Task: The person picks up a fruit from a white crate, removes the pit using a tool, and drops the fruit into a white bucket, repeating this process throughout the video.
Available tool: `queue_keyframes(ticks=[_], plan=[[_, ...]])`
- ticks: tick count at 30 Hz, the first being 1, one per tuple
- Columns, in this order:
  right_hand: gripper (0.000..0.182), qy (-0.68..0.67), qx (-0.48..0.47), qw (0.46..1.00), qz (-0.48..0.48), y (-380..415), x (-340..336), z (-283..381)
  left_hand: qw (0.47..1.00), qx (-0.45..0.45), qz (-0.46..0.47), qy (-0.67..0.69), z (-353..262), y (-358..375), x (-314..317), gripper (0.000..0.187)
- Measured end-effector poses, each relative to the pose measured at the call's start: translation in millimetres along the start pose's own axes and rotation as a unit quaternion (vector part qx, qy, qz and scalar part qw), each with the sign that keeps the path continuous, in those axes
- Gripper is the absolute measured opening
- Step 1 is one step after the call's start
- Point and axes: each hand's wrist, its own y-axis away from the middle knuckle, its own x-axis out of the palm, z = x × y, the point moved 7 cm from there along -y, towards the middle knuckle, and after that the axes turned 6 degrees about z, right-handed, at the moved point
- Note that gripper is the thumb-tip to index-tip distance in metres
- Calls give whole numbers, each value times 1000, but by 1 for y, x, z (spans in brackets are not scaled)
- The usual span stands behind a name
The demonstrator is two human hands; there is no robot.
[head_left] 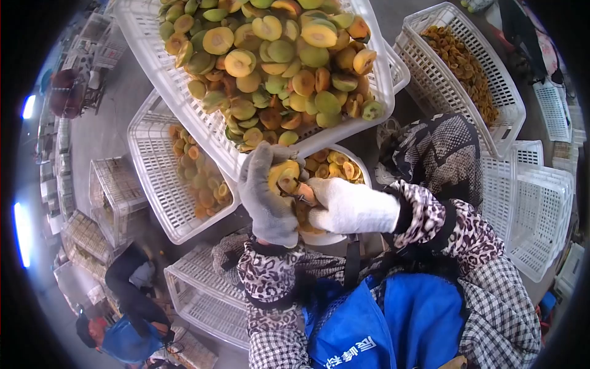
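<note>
My left hand (267,200), in a grey-white glove, is closed round a yellow apricot half (284,176) with its cut face toward my right hand. My right hand (353,206), in a white glove with a bare fingertip showing, pinches a small dark metal tool (302,197) against the fruit. The tool's full shape is hidden by the fingers. Just beyond my hands, a large white crate (376,120) is heaped with green and yellow apricot halves (279,52). Below my hands stands a white bucket (362,166) holding cut yellow pieces.
A white crate (144,132) with apricot halves stands at the left. Another crate (513,92) at the upper right holds browner pieces. Stacked white crates (541,209) stand at the right, another crate (203,289) at lower left. A person in blue (132,338) sits at the lower left.
</note>
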Motion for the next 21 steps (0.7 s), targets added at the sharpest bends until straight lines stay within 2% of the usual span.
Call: queue_keyframes(ticks=[2, 3, 4, 5, 6, 7, 8, 9, 10, 11, 12, 13, 14, 16, 17, 18, 20, 21], plan=[[21, -39, -19, 999, 24, 0, 8, -16, 1000, 4, 4, -29, 1, -1, -2, 37], [23, -168, 46, 977, 127, 4, 10, -10, 998, 8, 11, -57, 1, -1, -1, 37], [25, -293, 109, 923, 224, 12, 13, 0, 998, 8, 13, -59, -1, -1, 1, 37], [22, -317, 94, 914, 237, 11, 15, -4, 999, -5, 11, -52, -3, 0, 4, 37], [22, -319, 92, 914, 234, 9, 24, -11, 999, -17, 10, -43, -3, 0, 6, 37], [21, -124, 31, 986, 103, 1, 19, -17, 999, -18, 9, -41, -1, -1, 7, 37], [20, 81, -33, 996, -32, 2, 7, -6, 999, -16, -10, -41, 3, -3, 4, 36], [20, -29, 24, 998, 53, -2, 14, -16, 999, -13, -29, -42, 6, -5, 0, 35], [20, -28, 22, 998, 56, -7, 5, -19, 999, -11, -32, -42, 9, -7, -5, 35], [21, -303, 92, 922, 224, -6, 20, -28, 999, -14, -4, -37, 9, -9, -4, 34], [22, -543, 153, 739, 368, 7, 37, -18, 999, -17, 24, -32, 8, -8, -2, 33], [19, -479, 192, 812, 271, 3, 34, -31, 990, -112, 28, 76, 17, -3, -2, 29], [19, -476, 191, 813, 274, 5, 34, -27, 991, -107, 26, 76, 14, -3, -3, 29], [19, -445, 158, 845, 250, 6, 28, -15, 981, -99, 40, 162, 11, 4, 0, 27], [21, -420, 139, 863, 242, 5, 26, -4, 991, -66, -7, 115, 4, 12, 0, 29], [21, -415, 140, 864, 249, 4, 30, -2, 991, -61, -14, 117, 1, 13, -6, 29], [21, -389, 90, 882, 252, 1, 33, 0, 945, -195, -34, 259, 14, 17, -12, 30], [24, -398, 98, 859, 306, 0, 41, -7, 956, -160, 19, 245, 11, 17, -15, 30]])
